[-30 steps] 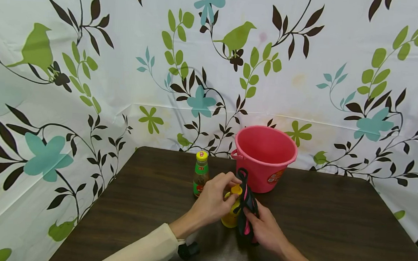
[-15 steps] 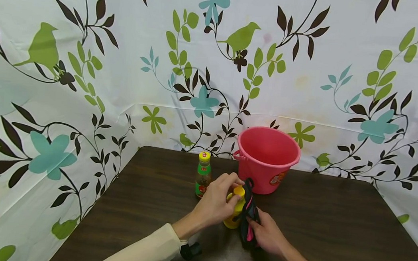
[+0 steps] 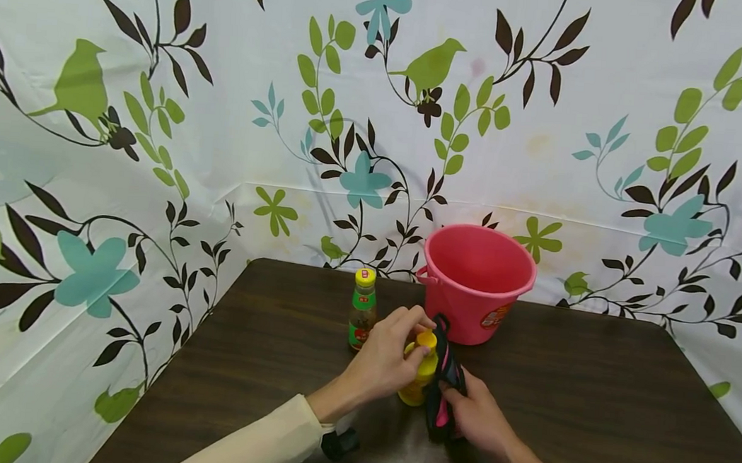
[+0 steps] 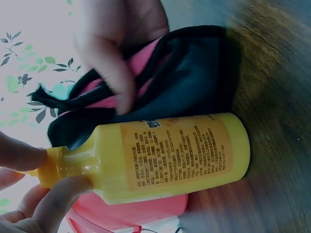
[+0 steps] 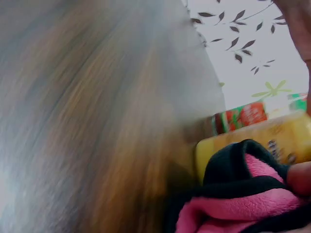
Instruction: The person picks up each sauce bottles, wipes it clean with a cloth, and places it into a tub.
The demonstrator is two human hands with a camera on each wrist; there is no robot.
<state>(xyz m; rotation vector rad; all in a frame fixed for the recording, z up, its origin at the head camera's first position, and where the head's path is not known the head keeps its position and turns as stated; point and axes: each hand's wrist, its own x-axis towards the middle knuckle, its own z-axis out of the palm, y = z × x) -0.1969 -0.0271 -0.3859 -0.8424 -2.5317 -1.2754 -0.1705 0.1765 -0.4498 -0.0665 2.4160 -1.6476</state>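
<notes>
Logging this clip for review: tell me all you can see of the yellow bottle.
The yellow bottle is glossy, plastic-looking, with a deeper yellow cap, narrow neck and orange label bearing dark print. It appears to stand upright on the dark table, in front of the pink bucket. The left hand pinches its cap and neck; a black and pink cloth is alongside, contact unclear.

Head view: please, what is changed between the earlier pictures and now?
Beside the yellow bottle, the top of the black-and-pink cloth dipped slightly, the right hand still holding it. The camera view shifted a little. Nothing was taken or let go: the left hand still pinches that bottle; the bucket and green-labelled bottle stayed put.
</notes>
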